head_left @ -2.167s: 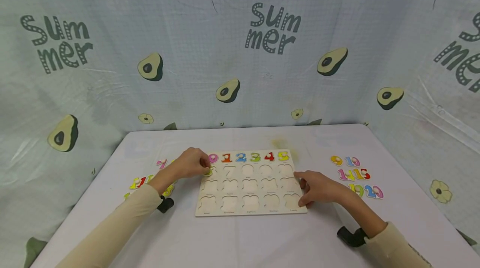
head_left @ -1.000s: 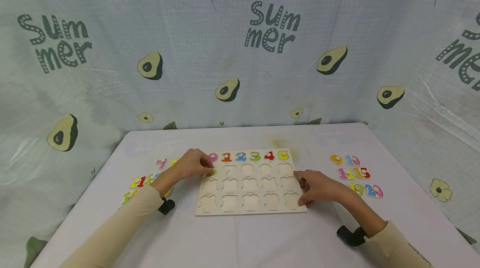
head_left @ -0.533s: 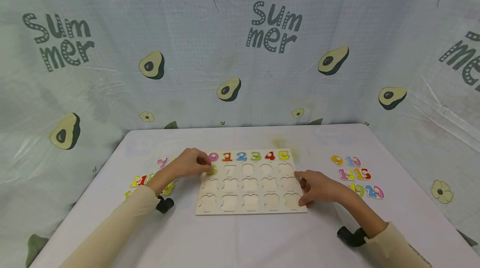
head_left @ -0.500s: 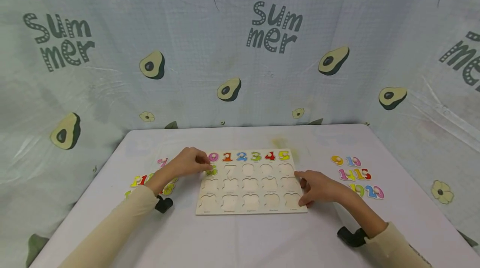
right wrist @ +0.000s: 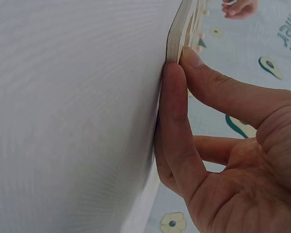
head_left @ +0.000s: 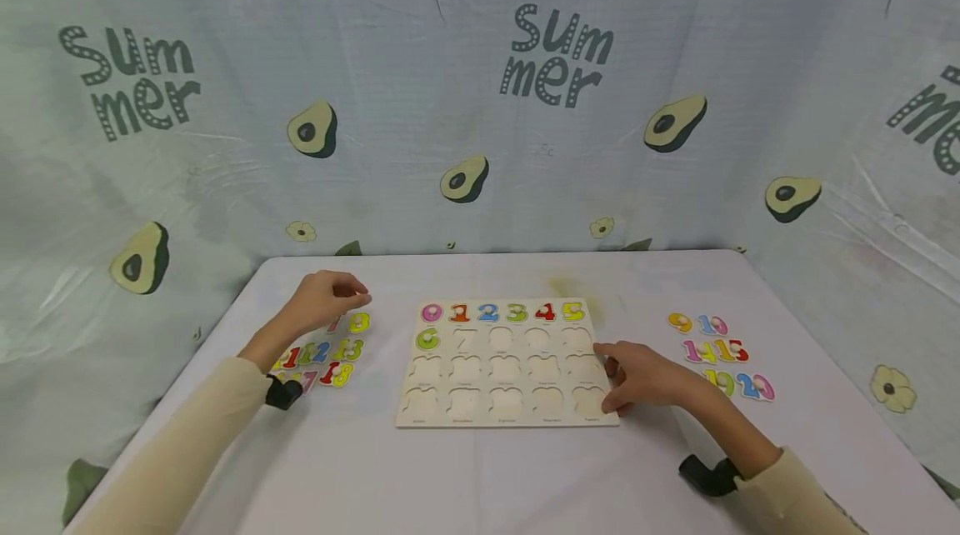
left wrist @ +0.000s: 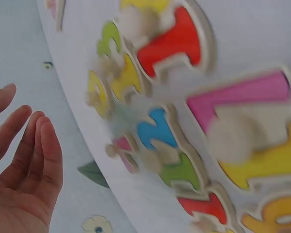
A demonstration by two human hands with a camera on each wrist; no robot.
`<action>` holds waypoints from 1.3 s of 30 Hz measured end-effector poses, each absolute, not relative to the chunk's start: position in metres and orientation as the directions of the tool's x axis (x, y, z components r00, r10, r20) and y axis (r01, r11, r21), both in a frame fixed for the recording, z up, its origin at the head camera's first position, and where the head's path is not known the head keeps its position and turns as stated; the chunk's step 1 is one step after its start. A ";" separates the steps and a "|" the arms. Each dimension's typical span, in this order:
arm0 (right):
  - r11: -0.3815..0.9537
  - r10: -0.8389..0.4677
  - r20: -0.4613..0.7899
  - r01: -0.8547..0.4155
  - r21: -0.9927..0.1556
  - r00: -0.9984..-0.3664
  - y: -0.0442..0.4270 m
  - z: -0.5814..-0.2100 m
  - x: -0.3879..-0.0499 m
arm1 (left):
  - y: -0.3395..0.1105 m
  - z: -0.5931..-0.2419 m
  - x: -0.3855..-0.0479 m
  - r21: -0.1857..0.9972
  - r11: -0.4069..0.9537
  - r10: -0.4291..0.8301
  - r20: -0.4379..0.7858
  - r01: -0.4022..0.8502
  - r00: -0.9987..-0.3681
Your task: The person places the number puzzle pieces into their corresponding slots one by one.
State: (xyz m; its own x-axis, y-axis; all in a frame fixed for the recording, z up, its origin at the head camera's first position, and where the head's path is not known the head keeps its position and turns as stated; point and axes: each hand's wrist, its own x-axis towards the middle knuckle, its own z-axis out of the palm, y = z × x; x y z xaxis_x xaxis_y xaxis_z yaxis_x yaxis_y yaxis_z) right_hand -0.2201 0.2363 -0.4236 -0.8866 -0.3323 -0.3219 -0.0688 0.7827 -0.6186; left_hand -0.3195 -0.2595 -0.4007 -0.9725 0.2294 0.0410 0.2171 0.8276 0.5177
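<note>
A pale wooden number board [head_left: 483, 412] lies mid-table with coloured numbers 0 to 5 in its top row and a green 6 [head_left: 427, 339] at the left of the second row. My left hand [head_left: 318, 302] hovers over the left group of number pieces, holding nothing; in the left wrist view the hand [left wrist: 26, 179] has its fingers loosely bent and apart from the pieces. The right hand [head_left: 647, 374] holds the board's right edge; in the right wrist view the thumb and a finger of that hand [right wrist: 233, 160] pinch the board's edge [right wrist: 177, 41].
Left of the board lie several number pieces, among them a green and yellow 13 [head_left: 348, 350] and a red and yellow 18 [head_left: 337, 374]. To its right are more, including an orange 9 [head_left: 680, 322] and a 20 [head_left: 755, 387]. A printed cloth hangs behind the table.
My left hand has let go of the green 6, which lies in the board, and has moved left over the loose pieces. The right hand keeps its hold on the board.
</note>
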 end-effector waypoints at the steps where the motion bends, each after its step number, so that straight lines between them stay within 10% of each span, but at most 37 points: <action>1: 0.782 -0.331 -0.321 -0.068 -0.620 -0.887 0.237 -0.424 -0.220 | -0.263 -0.402 -0.320 0.513 0.832 0.221 0.043 0.211 -0.974; 39: 0.775 -0.341 -0.311 -0.078 -0.627 -0.887 0.239 -0.428 -0.223 | -0.300 -0.421 -0.329 0.439 0.889 0.197 -0.119 0.126 -0.973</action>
